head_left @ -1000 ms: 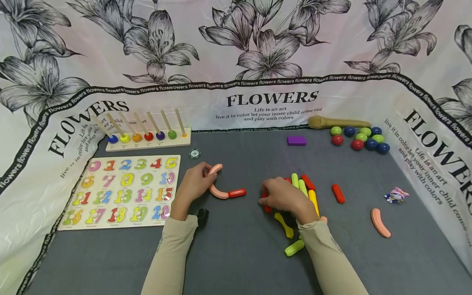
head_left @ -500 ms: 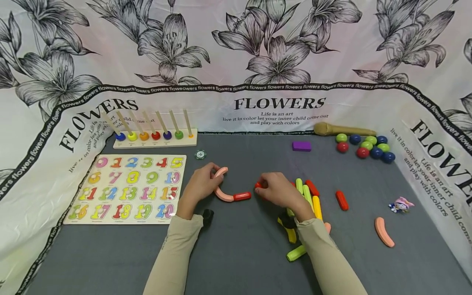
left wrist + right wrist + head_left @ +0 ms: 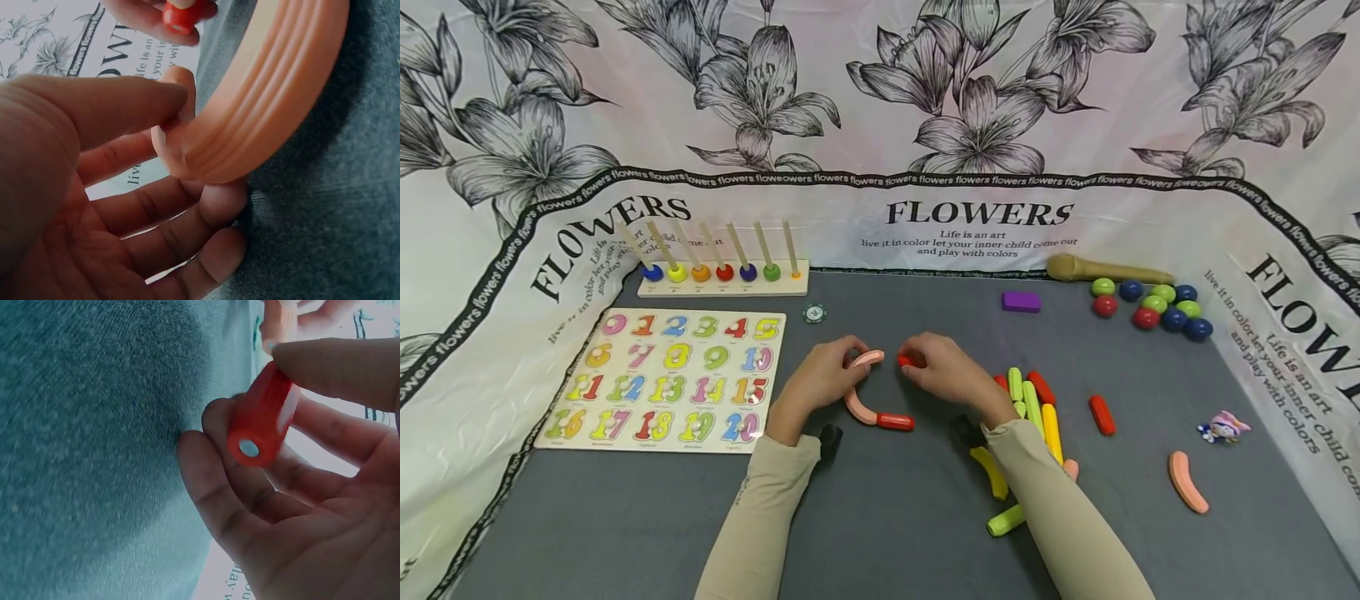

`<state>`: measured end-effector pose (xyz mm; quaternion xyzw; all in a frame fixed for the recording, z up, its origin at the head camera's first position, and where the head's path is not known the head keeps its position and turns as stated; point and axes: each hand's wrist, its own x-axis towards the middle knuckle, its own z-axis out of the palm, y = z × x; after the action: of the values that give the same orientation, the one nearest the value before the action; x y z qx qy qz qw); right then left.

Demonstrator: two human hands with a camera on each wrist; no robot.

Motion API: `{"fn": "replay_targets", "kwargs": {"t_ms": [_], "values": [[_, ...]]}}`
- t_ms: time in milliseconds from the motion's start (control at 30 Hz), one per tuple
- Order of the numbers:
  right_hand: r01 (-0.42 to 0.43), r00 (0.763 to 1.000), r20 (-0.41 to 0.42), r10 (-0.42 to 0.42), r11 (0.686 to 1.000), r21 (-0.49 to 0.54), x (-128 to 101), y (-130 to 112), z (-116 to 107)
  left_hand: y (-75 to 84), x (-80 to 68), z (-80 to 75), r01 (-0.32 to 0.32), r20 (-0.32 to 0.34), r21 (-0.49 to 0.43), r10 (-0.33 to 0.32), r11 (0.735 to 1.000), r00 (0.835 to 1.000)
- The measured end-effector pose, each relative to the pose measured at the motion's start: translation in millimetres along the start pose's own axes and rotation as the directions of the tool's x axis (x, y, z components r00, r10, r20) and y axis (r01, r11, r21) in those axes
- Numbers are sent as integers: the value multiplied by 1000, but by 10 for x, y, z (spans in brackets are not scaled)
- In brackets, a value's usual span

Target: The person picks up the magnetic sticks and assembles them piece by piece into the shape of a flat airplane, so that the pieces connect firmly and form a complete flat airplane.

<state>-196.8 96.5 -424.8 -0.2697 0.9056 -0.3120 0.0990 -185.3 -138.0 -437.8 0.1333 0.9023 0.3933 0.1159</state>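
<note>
My left hand [image 3: 823, 372] pinches a curved peach magnetic stick [image 3: 275, 106] between thumb and fingers, near its upper end. At the lower end of that curve a short red stick [image 3: 896, 422] is joined, lying on the grey cloth. Facing it, my right hand [image 3: 947, 371] pinches another red magnetic stick [image 3: 262, 419], whose end shows a round silver magnet in the right wrist view. A small gap separates this red stick from the peach end in the head view.
Loose yellow [image 3: 1052, 433] and green [image 3: 1032, 402] sticks lie by the right forearm. A single red stick [image 3: 1102, 415], a curved peach stick [image 3: 1187, 482] and a small toy figure [image 3: 1223, 427] are farther right. A number board [image 3: 658, 446] lies left, below a peg stand [image 3: 722, 287].
My right hand has lifted a red stick from the pile and carried it left and up to near the peach curve. The left hand has tilted the curve's upper end toward it.
</note>
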Motion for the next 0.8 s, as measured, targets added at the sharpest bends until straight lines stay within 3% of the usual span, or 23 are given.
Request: {"fn": "replay_targets", "kwargs": {"t_ms": [500,800], "values": [[-5,999,40,4,1000,4,70,-25,67,-8,17,11,-62,80,-23,64,998,995],[20,1000,21,-20,999,27,68,30,125,26,44,71,-65,50,19,64,998,997]]}}
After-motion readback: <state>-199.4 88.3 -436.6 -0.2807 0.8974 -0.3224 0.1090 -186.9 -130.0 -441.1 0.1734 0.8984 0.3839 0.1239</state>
